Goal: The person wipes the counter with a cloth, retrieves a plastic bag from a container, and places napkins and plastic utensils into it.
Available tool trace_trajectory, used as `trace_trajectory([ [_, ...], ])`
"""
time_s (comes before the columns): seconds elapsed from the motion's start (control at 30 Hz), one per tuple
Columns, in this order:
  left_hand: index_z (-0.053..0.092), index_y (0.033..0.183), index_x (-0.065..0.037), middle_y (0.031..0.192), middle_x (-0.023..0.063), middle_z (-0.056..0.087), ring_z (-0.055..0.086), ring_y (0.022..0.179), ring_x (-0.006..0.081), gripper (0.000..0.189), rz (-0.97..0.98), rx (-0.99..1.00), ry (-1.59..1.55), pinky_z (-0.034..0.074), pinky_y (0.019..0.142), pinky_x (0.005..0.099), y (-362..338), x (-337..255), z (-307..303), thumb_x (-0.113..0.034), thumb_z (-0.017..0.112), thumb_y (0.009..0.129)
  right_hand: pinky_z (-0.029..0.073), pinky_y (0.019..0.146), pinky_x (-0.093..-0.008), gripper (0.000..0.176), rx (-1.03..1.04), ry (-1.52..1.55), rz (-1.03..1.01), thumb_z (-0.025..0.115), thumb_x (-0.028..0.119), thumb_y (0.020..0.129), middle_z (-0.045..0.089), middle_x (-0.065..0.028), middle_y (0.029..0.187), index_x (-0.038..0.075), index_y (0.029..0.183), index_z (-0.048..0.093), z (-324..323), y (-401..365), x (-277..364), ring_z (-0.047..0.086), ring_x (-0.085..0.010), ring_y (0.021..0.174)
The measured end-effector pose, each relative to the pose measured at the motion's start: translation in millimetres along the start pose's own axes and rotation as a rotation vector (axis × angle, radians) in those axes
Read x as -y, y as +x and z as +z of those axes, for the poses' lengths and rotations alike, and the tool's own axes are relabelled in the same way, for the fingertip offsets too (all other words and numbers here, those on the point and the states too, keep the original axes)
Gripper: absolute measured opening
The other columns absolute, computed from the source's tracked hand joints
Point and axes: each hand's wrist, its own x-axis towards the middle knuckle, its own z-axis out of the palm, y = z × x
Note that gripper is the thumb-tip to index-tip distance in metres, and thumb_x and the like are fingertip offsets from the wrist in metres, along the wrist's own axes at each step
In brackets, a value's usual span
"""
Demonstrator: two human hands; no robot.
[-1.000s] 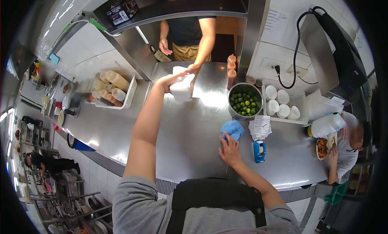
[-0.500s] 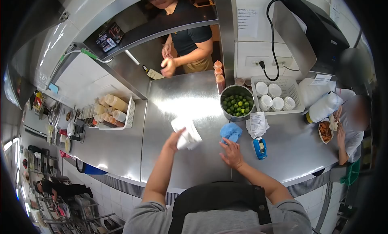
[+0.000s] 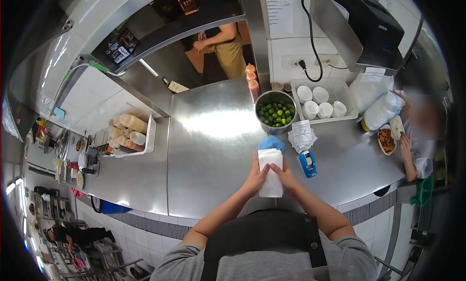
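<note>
Both my hands hold a folded white cloth (image 3: 271, 172) just above the steel counter (image 3: 213, 150), close to my body. My left hand (image 3: 255, 175) grips its left edge and my right hand (image 3: 285, 175) grips its right edge. A blue rag (image 3: 271, 144) lies on the counter right behind the white cloth. A blue tape dispenser (image 3: 307, 164) sits just to the right of my right hand.
A steel bowl of limes (image 3: 275, 115), a stack of paper slips (image 3: 302, 135) and a white basket of small cups (image 3: 320, 99) stand behind. A basket of squeeze bottles (image 3: 130, 134) is left. One person stands beyond the pass-through (image 3: 223, 38); another person (image 3: 417, 140) eats at right.
My left hand brought the white cloth back from the far side of the counter to my body. My right hand left the blue rag and took the cloth's other edge.
</note>
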Motion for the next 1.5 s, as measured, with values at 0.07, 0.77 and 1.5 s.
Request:
trace_trajectory([
  [0.07,-0.007,0.162,-0.007,0.158,0.0212,0.032,0.042,0.14,0.0306,0.097,0.036,0.092,-0.016,0.037,0.114,0.0407,0,-3,9,-0.028,0.064,0.101,0.047,0.104,-0.0384,0.081,-0.017,-0.035,-0.058,0.074,0.041,0.093,0.053,-0.014,0.141,0.006,0.153,0.032,-16,-8,-1,0.055,-0.0241,0.127],
  [0.77,-0.003,0.164,-0.02,0.161,0.0169,0.021,0.055,0.125,0.0347,0.085,-0.033,-0.044,-0.154,0.05,0.1,0.0504,10,52,-49,-0.057,0.045,0.104,0.045,0.108,-0.0396,0.072,-0.775,0.608,-0.36,0.07,0.042,0.094,0.057,-0.0103,0.139,0.001,0.146,0.043,-236,-83,90,0.055,-0.026,0.129],
  [1.5,0.034,0.152,-0.005,0.133,0.0157,0.045,0.061,0.102,0.0219,0.082,0.519,-0.146,0.583,0.057,0.076,0.034,11,95,-52,-0.014,0.08,0.085,0.048,0.094,-0.0406,0.08,-0.782,0.685,-0.282,0.083,0.053,0.078,0.064,-0.0069,0.128,0.008,0.138,0.055,-267,62,34,0.061,-0.0232,0.116],
])
